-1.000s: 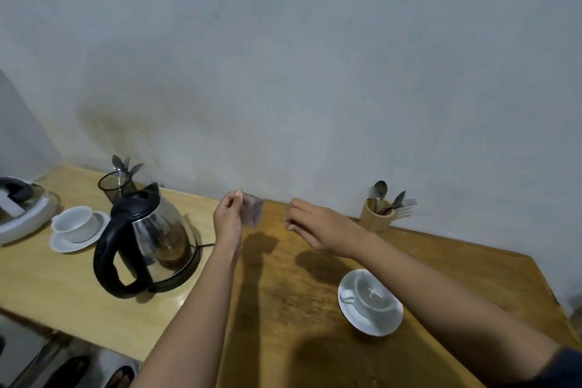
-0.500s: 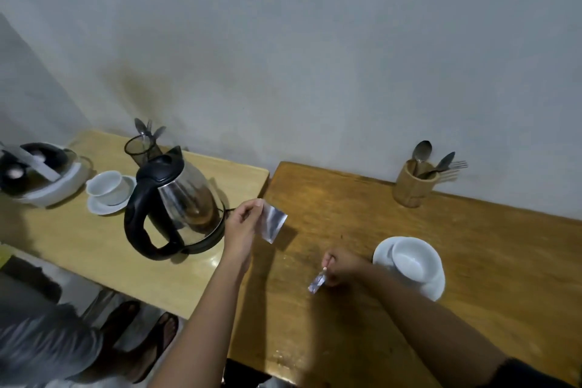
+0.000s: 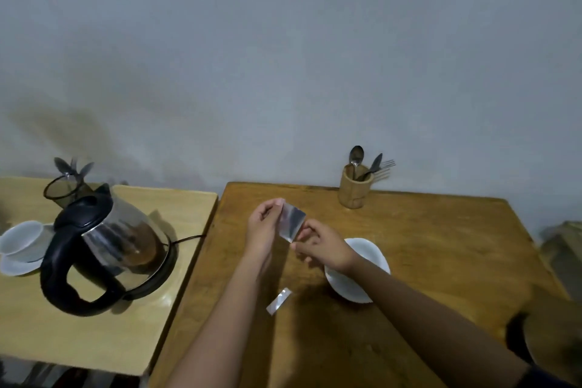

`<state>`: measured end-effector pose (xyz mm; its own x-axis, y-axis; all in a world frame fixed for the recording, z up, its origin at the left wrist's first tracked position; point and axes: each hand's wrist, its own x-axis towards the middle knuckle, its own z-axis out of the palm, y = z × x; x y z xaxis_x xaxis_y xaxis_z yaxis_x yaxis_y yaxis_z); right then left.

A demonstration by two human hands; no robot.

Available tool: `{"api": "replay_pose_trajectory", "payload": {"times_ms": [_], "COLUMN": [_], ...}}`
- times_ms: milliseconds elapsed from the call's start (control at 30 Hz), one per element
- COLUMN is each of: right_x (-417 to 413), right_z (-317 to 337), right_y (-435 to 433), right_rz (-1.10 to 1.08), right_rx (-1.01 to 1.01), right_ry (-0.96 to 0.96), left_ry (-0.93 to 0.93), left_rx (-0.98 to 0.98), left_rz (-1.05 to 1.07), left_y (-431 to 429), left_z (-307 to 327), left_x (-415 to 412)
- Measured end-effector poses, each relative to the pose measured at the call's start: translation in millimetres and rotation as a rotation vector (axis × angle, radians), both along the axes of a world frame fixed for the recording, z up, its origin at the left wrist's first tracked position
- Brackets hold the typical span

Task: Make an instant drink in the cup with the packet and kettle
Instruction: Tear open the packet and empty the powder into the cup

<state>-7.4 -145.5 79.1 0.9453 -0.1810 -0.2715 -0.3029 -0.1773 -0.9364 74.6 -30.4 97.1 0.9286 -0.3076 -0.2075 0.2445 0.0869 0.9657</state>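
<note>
A small silvery packet [image 3: 293, 221] is held above the brown wooden table [image 3: 441, 246]. My left hand [image 3: 264, 227] pinches its upper left corner and my right hand [image 3: 321, 244] grips its lower right edge. Just right of my right hand sits the white cup on its saucer [image 3: 368, 257], partly hidden by my wrist. A torn-off silvery strip [image 3: 278, 301] lies on the table below my hands. The glass kettle with a black handle [image 3: 104, 249] stands on its base on the lighter table at the left.
A wooden holder with spoons and a fork [image 3: 356, 187] stands at the back by the wall. On the lighter table [image 3: 63, 334] are a second white cup on a saucer [image 3: 22, 242] and a dark glass with utensils [image 3: 64, 189]. A narrow gap separates the two tables.
My right hand put the torn strip down on the table and rose back to the packet, which both hands now hold. The view shifted rightward.
</note>
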Motion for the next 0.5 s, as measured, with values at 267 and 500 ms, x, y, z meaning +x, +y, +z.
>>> {"api": "replay_pose_trajectory", "payload": {"times_ms": [267,500], "right_x": [-45.9,-77.3], "right_z": [16.5,10.4], "right_y": [-60.9,-94.6], "right_rz": [-0.305,-0.716], "right_rx": [-0.076,0.540], "right_ry": [-0.157,-0.117], "left_ry": [-0.014,-0.185], "left_rx": [-0.004,0.221], "left_rz": [-0.155,-0.378], "left_y": [-79.7,-100.8], "left_z": [12.9,0.3], "left_x": [-35.7,-63.1]}}
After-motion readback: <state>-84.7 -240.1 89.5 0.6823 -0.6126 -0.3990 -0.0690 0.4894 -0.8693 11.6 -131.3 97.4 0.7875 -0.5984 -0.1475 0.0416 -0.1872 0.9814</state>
